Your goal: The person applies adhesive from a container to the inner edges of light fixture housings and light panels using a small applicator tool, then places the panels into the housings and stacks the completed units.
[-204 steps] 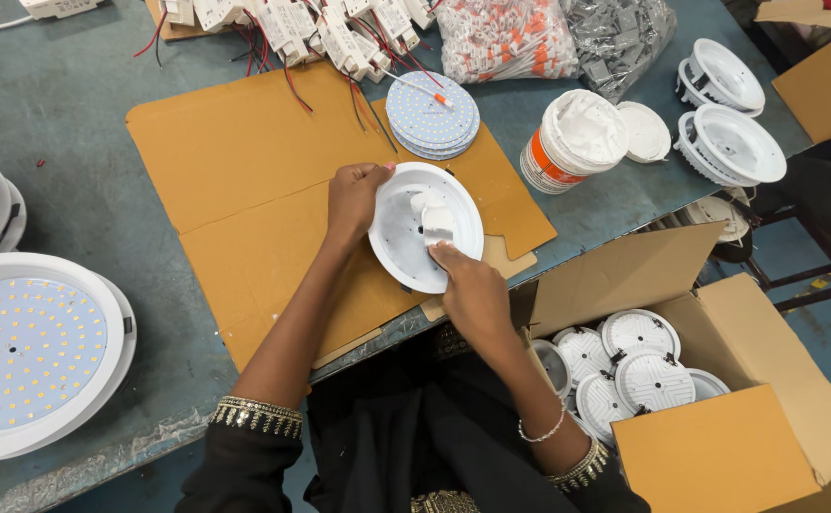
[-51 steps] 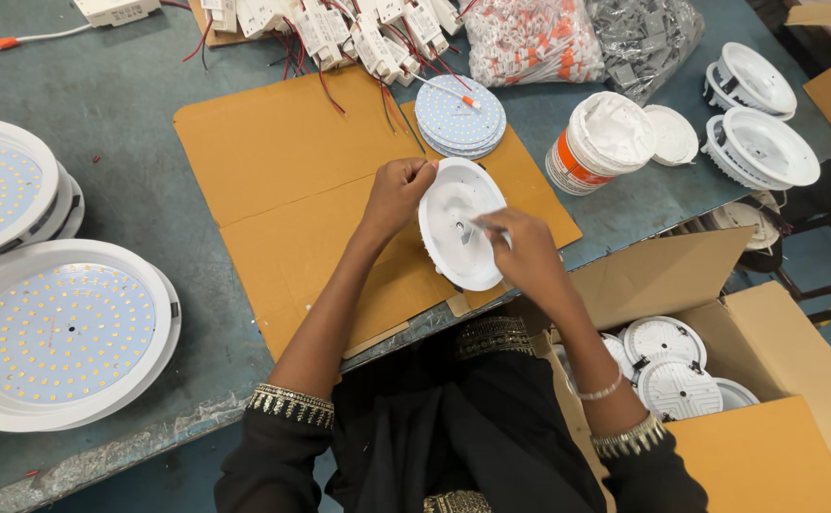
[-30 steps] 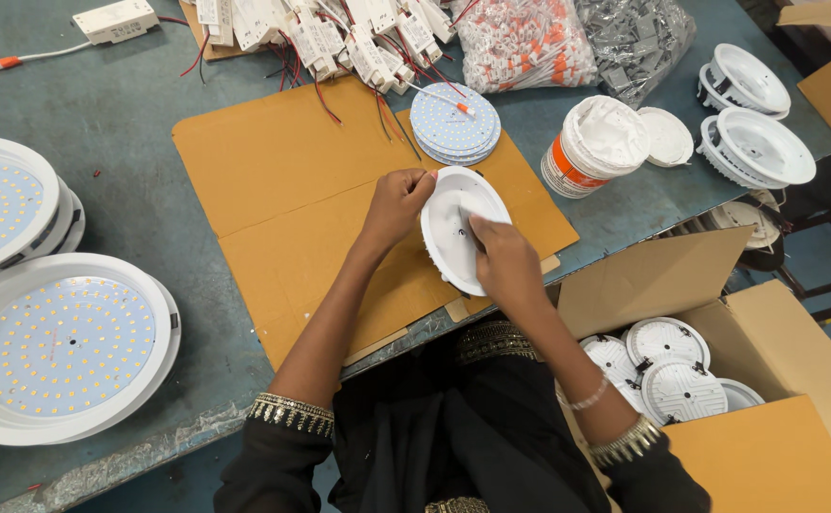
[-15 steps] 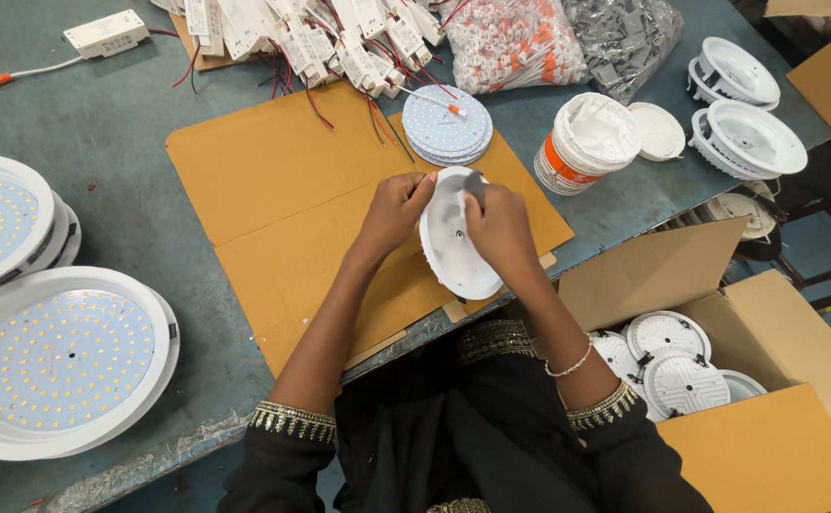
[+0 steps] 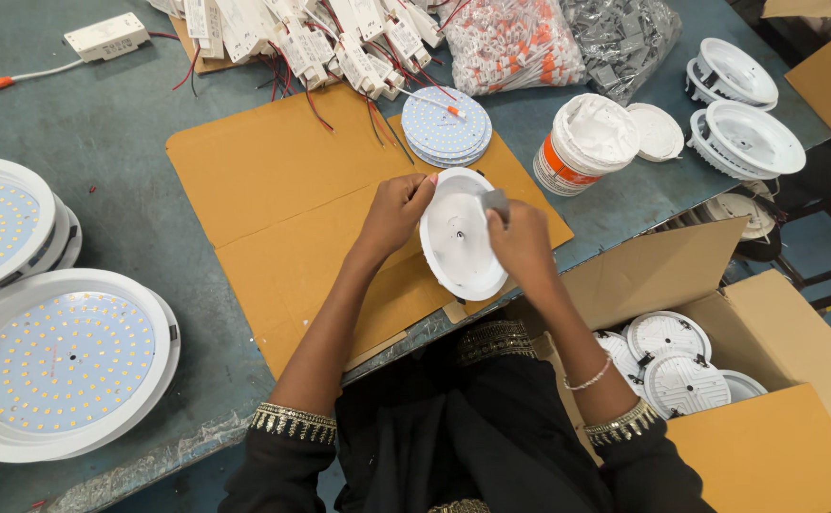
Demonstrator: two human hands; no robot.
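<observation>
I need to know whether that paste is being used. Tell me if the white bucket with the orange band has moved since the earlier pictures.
No. The white bucket with the orange band sits in the same spot beside the stack of round LED discs, off the brown cardboard sheet's corner.

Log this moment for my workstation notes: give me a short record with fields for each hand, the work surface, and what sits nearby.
left hand: grips the upper left rim of the white round lamp housing
right hand: presses a small grey scraper into the housing's upper right
work surface: flat cardboard sheet on a blue-green table
behind housing: stack of round LED boards, white tub
far left: large LED panels
lower right: open carton of housings
</observation>
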